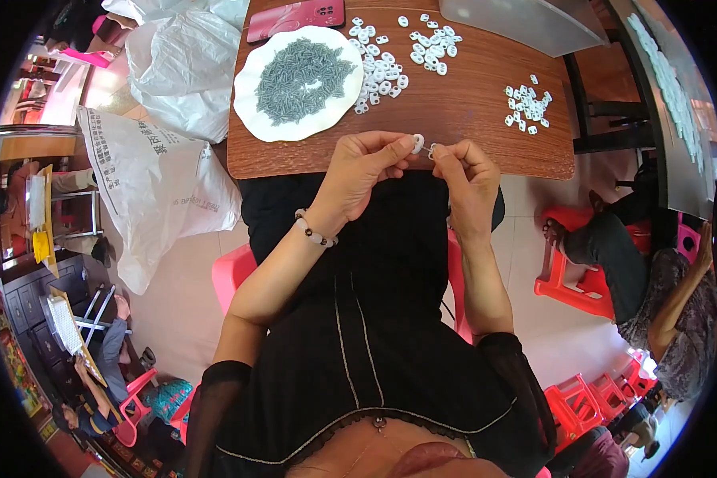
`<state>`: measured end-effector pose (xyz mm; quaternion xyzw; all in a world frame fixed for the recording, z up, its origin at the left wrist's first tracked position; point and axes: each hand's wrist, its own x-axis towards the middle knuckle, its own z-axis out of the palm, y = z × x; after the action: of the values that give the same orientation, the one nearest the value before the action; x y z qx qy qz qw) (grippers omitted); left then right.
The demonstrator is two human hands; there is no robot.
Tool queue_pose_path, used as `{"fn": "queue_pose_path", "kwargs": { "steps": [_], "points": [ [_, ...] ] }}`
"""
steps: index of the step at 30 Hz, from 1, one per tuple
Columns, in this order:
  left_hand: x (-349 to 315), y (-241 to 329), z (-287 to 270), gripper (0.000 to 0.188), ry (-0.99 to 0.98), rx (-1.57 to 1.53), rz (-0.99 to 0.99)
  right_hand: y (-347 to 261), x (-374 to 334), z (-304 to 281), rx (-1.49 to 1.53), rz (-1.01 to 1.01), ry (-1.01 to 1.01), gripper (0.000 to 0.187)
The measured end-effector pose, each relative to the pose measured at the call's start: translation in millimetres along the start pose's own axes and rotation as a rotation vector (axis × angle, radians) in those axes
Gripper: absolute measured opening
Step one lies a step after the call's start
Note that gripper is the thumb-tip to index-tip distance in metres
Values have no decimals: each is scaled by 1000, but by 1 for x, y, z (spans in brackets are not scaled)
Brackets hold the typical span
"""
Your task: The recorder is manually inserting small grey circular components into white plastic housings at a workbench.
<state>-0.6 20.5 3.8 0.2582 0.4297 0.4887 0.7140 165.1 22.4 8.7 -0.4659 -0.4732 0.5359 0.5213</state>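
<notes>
The left hand (357, 169) pinches a white oval piece (417, 143) between thumb and finger, at its tips, over the worktop's (470, 111) near edge. Just right of that piece, the right hand (468, 177) grips a small part (432, 151), too tiny to make out. Beyond the left hand lie loose white pieces (386, 77) and a plate (248, 99) of grey bits (303, 76).

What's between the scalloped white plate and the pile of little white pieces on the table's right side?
In the head view, a loose heap of white oval pieces lies beside the plate, then brown tabletop stretches to the pile.
</notes>
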Motion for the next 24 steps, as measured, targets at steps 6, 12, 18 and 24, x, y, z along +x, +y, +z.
{"fn": "queue_pose_path", "kwargs": {
  "steps": [6, 12, 18, 24],
  "points": [
    [-2, -1, 1, 23, 4, 69, 96, 2, -1, 1, -58, -3, 5, 16],
    [-6, 1, 8, 21, 32, 259, 213, 5, -4, 7, -72, -20, -15, 14],
    [-10, 10, 0, 23, -51, 162, 184, 0, -4, 5, 49, 33, -132, 11],
    [-13, 19, 0, 27, -97, 186, 97, -6, -3, 1, 145, 38, -252, 20]
  ]
}}
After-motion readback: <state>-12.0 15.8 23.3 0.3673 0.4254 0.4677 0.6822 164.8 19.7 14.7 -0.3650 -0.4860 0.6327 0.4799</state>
